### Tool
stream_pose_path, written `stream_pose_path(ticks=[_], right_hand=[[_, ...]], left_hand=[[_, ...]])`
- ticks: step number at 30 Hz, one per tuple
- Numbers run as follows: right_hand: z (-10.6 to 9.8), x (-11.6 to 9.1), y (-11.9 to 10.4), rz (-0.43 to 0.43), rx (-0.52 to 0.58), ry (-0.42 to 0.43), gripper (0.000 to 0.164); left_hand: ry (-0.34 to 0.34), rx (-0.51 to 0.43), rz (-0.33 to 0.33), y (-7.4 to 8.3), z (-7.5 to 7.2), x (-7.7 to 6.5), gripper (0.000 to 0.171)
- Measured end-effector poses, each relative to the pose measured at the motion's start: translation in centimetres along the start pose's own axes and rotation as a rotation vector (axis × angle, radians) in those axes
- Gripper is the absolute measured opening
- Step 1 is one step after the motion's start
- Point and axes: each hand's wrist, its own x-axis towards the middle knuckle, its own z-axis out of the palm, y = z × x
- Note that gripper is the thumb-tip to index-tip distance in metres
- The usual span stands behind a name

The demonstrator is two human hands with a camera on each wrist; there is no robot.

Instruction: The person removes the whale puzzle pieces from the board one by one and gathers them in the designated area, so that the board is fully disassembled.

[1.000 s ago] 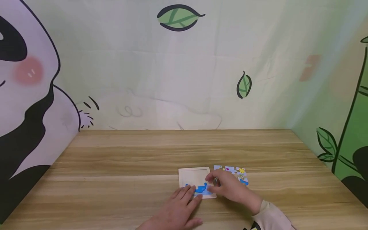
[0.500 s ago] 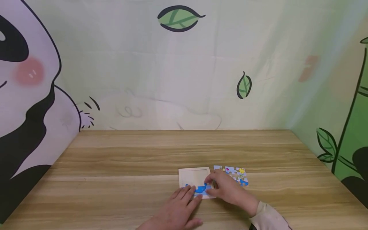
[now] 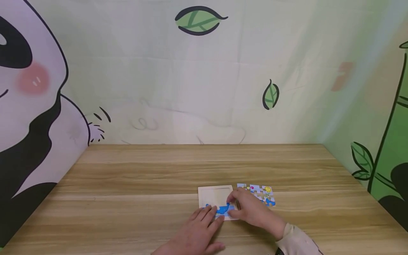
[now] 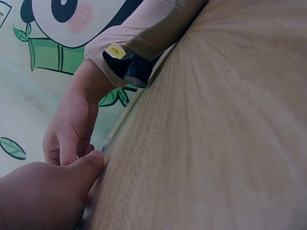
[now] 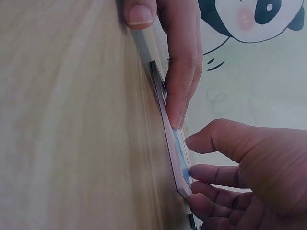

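In the head view, a square wooden puzzle tray point(image 3: 211, 196) lies on the table. Blue puzzle pieces point(image 3: 222, 210) fill its near part, while its far part shows bare wood. My left hand point(image 3: 192, 232) rests palm down with fingers extended over the tray's near left edge, covering some pieces. At the near right corner, my right hand point(image 3: 253, 209) has its curved thumb and forefinger around a blue puzzle piece, partly hidden by them. The right wrist view shows my right thumb and fingertips point(image 5: 193, 171) at the tray's rim point(image 5: 169, 129), close to blue printing.
Loose picture puzzle pieces point(image 3: 267, 193), one with a yellow sun, lie right of the tray, partly behind my right hand. The wood-grain table point(image 3: 134, 194) extends to a wall covering point(image 3: 153, 78) printed with a panda and leaves.
My right thumb and forefinger have shifted slightly left onto the tray's right-hand piece, which has settled into line with its neighbour. My left hand stays in place.
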Motion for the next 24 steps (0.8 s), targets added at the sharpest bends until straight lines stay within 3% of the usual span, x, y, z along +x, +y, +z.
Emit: stream_pose_path(ticks=[14,24], right_hand=[[0.13,-0.10,0.08,-0.035,-0.019,0.017,0.031],[0.24,-0.09,0.22,-0.026,0.021,0.023,0.035]], left_hand=[[-0.010,-0.006,0.000,0.01,0.00,0.09,0.066],[-0.060,-0.031,-0.015,0.05,-0.24,0.19,0.068]])
